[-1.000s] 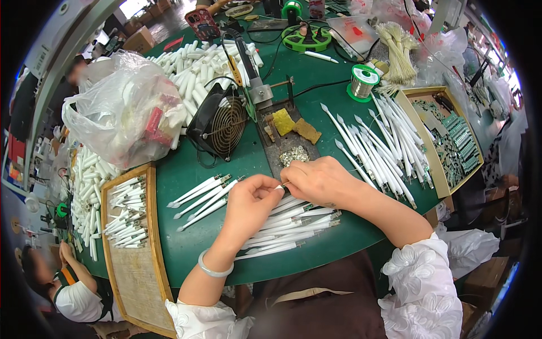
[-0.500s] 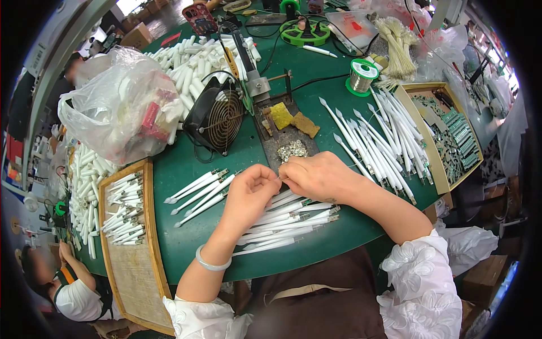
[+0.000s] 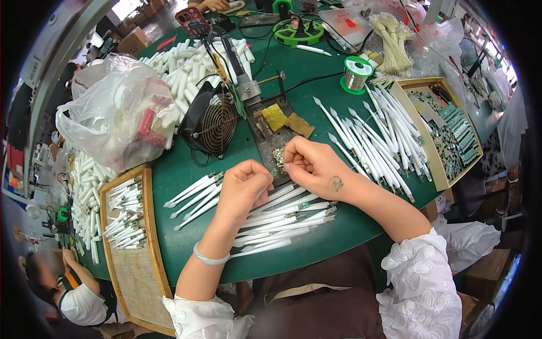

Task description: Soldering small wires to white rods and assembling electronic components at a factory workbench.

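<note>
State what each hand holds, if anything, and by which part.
Left hand: apparently a small greenish piece, at the fingertips; its gripped part is hidden. Right hand: whether it holds anything cannot be told.

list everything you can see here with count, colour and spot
wands: many, white, right, centre and left of the left hand
tubes: many, white, behind the fan and far left
plastic bag: one, clear, upper left
fan: one, black, left of the sponges
sponges: two, yellow and brownish, upper centre
spool: one, silver and green, upper right
reel: one, green, top
wire bundle: one, cream, upper right
circuit boards: many, green, boxed, right
framed tray: one, wooden, left
phone: one, reddish, top
co-worker: one, white top, lower left
bracelet: one, pale, lower left-centre
left hand: one, bare, centre
right hand: one, bare, centre
</note>
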